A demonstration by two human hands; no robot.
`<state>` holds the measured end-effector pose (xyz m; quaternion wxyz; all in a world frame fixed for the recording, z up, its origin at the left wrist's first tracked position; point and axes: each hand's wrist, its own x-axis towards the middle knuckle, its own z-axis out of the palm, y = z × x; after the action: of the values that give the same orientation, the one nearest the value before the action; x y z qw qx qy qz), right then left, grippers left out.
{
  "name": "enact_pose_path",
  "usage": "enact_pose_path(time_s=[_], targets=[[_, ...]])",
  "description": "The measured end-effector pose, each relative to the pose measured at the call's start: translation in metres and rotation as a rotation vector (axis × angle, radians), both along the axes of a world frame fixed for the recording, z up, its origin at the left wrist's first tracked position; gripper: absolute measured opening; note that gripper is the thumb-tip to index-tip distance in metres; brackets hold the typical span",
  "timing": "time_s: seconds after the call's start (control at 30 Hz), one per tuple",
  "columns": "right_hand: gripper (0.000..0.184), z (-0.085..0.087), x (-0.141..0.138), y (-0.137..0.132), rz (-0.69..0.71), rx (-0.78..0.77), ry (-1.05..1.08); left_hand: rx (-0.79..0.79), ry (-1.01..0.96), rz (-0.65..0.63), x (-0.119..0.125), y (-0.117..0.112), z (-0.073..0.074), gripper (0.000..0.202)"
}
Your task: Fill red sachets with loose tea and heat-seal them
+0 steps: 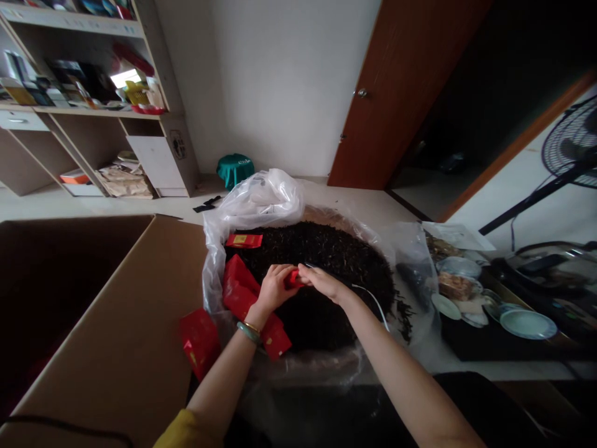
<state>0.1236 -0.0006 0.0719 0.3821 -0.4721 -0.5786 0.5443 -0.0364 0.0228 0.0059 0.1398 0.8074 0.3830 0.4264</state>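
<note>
Red packet (292, 279) in work, small, mostly hidden by fingers, held above the middle of the clear plastic bag (275, 193). Left hand (274, 286) is curled round the packet, grasping it. Right hand (323, 281) lies flattish, fingers stretched to the packet's right end; seems to touch it, cannot tell if it pinches.

Bag is spread wide on the floor (326, 190), loaded with dark leaf-like bits (317, 239), some spilling by its right edge. Progress: looks mid-job, judging by one packet in hand and plenty of loose bits in the bag. Other red packs: a flat one (244, 241) at the bag's upper left edge, a creased one (240, 283) at the left edge, another (277, 340) near the lower left edge, one more (200, 341) just outside that edge, beside the cardboard box (140, 298). Filled or sealed? Cannot tell, so no count of done versus left.

Writing: gold label on the upper flat pack, gold marks on the one outside; none legible. Teal cover (236, 169) beyond the bag's far edge has white letters, too blurred to read surely. Dark emblem (178, 145) on the cabinet side, unreadable. No brand confirmed.
</note>
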Motion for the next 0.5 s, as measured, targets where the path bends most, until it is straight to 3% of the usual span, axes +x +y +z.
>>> enact_pose_path(time_s=[0.1,0.17,0.23,0.3,0.4,0.43,0.5], targets=[[0.053,0.006,0.013,-0.003,-0.009,-0.051,0.017,-0.008,-0.023,0.029,-0.001,0.0,0.0,0.043],[0.053,0.001,0.026,-0.008,-0.104,-0.038,-0.052,-0.015,-0.03,0.041,-0.001,0.0,0.0,0.043],[0.048,-0.013,0.036,-0.015,-0.144,-0.01,-0.26,-0.023,-0.038,0.051,-0.001,0.0,0.0,0.044],[0.043,-0.032,0.04,-0.026,-0.072,0.052,-0.562,-0.03,-0.045,0.059,-0.001,0.0,0.0,0.045],[0.086,-0.056,0.03,-0.043,0.055,0.084,-0.931,-0.037,-0.055,0.063,-0.001,0.0,0.0,0.046],[0.093,-0.06,0.024,-0.047,0.082,0.095,-1.03,-0.038,-0.061,0.064,-0.001,0.0,0.0,0.047],[0.091,-0.06,0.01,-0.054,0.124,0.101,-1.195,-0.04,-0.075,0.064,-0.002,0.0,0.0,0.047]])
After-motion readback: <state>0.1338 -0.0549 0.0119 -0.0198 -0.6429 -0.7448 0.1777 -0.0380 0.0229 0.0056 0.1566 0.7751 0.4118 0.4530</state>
